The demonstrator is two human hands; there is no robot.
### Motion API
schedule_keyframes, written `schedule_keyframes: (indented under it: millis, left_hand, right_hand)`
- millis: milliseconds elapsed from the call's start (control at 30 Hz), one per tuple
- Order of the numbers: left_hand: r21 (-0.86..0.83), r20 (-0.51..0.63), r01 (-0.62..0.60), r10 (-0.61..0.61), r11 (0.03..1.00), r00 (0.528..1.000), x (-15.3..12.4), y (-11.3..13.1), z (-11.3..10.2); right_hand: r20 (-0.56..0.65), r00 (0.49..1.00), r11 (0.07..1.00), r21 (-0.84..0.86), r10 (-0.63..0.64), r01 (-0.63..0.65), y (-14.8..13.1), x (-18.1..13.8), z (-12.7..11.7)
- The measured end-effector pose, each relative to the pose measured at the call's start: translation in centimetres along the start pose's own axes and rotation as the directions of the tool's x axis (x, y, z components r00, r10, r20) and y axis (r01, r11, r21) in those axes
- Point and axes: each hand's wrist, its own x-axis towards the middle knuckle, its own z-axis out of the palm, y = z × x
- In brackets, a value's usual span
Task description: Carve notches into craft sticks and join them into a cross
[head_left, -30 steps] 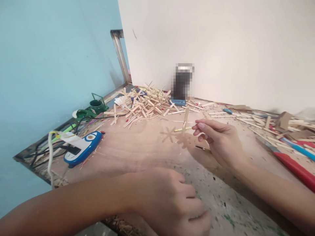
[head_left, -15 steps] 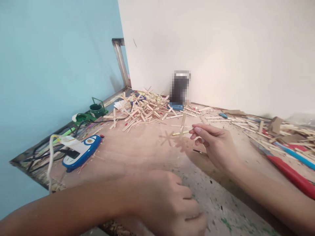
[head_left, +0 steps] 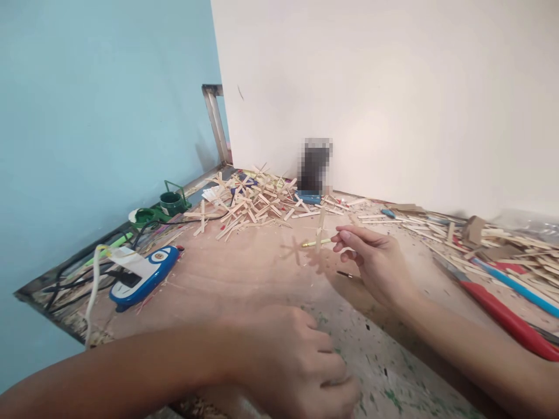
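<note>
My right hand [head_left: 371, 259] is raised over the table with thumb and fingertips pinched together. They hold a small star of crossed wooden craft sticks [head_left: 321, 227], partly blurred. A thin yellowish rod [head_left: 315, 243] shows right by the fingertips; whether it belongs to the star I cannot tell. A star-shaped shadow falls on the tabletop to its left. Below the fingers lies a short dark-tipped object [head_left: 347, 274]. My left hand [head_left: 301, 361] is near the front edge, back upward and fingers curled; its fingertips and anything within them are hidden.
Stick stars lie in a heap [head_left: 257, 201] at the back, near a pixelated dark upright object [head_left: 314, 169]. A blue-and-white power strip [head_left: 146, 276] with cables and green containers [head_left: 170, 202] are left. Loose sticks [head_left: 515, 250] and a red-handled tool [head_left: 506, 314] are right.
The view has tilted up slightly, so the table sits lower in the picture. Both hands keep nearly the same pose, and the right one still pinches the stick star.
</note>
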Motion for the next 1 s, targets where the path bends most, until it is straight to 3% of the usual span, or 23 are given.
schedule_keyframes:
  millis: [1000]
  left_hand:
    - [-0.027,0.01,0.017,-0.017,0.999,1.0,-0.02,-0.1,0.09]
  right_hand:
    - [0.006,1.0,1.0,-0.011,-0.006,0.006,0.4,0.02,-0.23]
